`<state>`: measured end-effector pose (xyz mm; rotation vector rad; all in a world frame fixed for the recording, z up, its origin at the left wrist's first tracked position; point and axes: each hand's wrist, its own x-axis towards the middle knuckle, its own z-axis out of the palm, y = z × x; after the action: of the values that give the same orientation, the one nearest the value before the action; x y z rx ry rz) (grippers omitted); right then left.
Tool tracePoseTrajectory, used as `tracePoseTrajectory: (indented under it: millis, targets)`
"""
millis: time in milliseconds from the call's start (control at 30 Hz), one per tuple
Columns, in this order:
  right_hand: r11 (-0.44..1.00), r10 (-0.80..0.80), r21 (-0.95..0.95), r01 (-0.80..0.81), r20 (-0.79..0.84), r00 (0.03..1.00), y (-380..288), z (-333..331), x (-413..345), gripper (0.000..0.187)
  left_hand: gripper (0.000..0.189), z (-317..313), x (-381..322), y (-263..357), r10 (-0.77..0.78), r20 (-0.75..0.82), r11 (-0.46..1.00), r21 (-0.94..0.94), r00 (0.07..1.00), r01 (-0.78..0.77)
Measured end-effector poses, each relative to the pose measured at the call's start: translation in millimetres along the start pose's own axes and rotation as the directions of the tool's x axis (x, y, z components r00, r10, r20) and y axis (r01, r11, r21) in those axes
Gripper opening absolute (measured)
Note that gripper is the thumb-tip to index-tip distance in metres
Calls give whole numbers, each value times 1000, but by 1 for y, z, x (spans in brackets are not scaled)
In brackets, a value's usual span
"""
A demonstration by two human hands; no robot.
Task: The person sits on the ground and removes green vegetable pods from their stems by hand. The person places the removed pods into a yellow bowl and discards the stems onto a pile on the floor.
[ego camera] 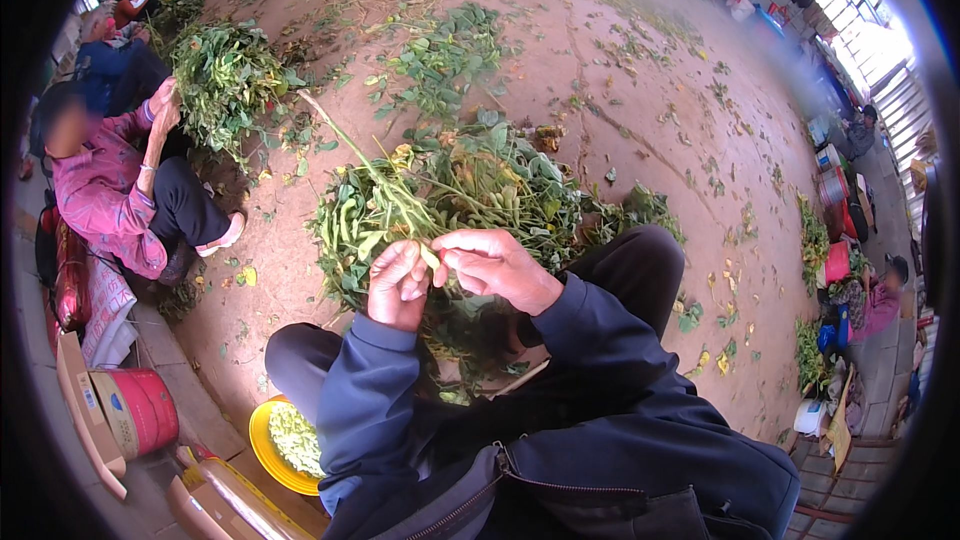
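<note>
My left hand (397,283) pinches a green soybean pod (430,256) between thumb and fingers. From the other side, the fingertips of my right hand (499,268) meet at the same pod. A soybean stalk (360,154) slants up and away just beyond my fingers; whether a hand also grips its base is hidden. Under and past both hands lies a heap of cut soybean plants (517,187) with pods and leaves. Beside my left knee, a yellow basin (264,441) contains pale green beans, partly covered by my sleeve.
At left a seated person (105,187) holds a bundle of soybean plants (225,75). A red-and-tan tub (139,409) and cardboard (82,397) stand at lower left. More plants (442,56) and scattered leaves lie on the earthen floor (645,210). Another person (877,304) sits far right.
</note>
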<state>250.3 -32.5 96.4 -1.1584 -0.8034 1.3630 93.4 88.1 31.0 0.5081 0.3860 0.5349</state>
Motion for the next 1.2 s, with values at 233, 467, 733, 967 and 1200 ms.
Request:
tracePoseTrajectory:
  millis: [233, 467, 733, 967, 1200]
  targets:
    - [990, 56, 125, -67, 89, 994, -7, -7, -3, 30, 21, 16, -4, 5, 2, 158, 1000, -25, 987, 2]
    - [1000, 21, 17, -24, 125, 992, -7, 1, -1, 24, 13, 34, -15, 14, 115, 32, 929, 351, 993, -119]
    - [992, 46, 117, -55, 74, 996, -13, -1, -5, 27, 17, 24, -10, 10, 134, 52, 947, 287, 990, -143]
    - [974, -142, -190, 121, -99, 985, 6, -1, 5, 20, 26, 17, -6, 7, 110, 6, 962, 250, 994, -108]
    - [640, -525, -702, 313, -103, 845, 9, 10, 3, 21, 29, 14, -10, 0, 100, 2, 950, 297, 995, -96]
